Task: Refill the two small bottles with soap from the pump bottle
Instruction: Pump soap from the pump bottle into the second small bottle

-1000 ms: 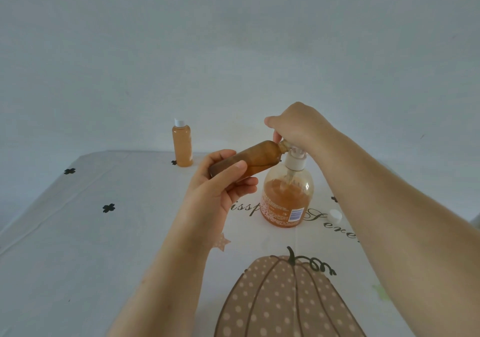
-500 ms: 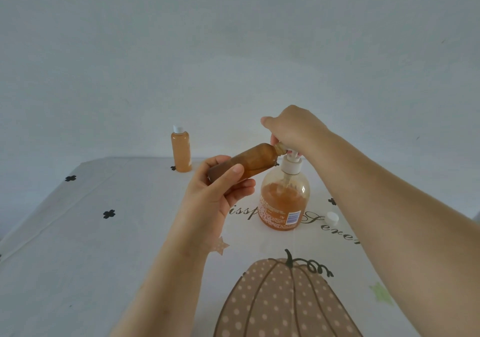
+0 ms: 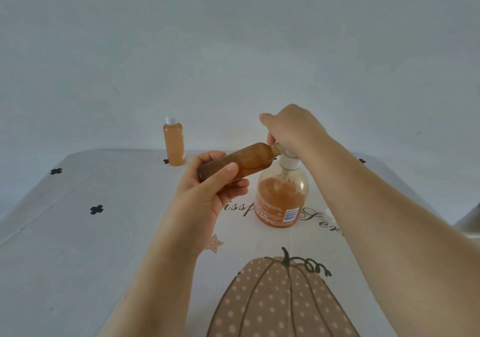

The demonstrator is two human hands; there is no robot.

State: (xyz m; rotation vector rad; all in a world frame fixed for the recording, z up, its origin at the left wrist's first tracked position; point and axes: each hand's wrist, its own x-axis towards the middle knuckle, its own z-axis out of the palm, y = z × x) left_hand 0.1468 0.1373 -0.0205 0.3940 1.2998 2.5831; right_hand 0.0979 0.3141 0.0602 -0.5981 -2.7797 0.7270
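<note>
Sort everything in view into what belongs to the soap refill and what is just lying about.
Belongs to the job:
open small amber plastic bottle in the left hand
clear pump bottle of orange soap under the right hand
capped small orange bottle standing at the back
loose white cap by the right forearm

Just there:
white tablecloth printed with a dotted pumpkin

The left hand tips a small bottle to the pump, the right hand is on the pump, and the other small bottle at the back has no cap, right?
Not quite. The head view shows the back bottle wearing its white cap. The rest holds: the left hand tips the held bottle to the pump bottle, with the right hand on the pump.
</note>
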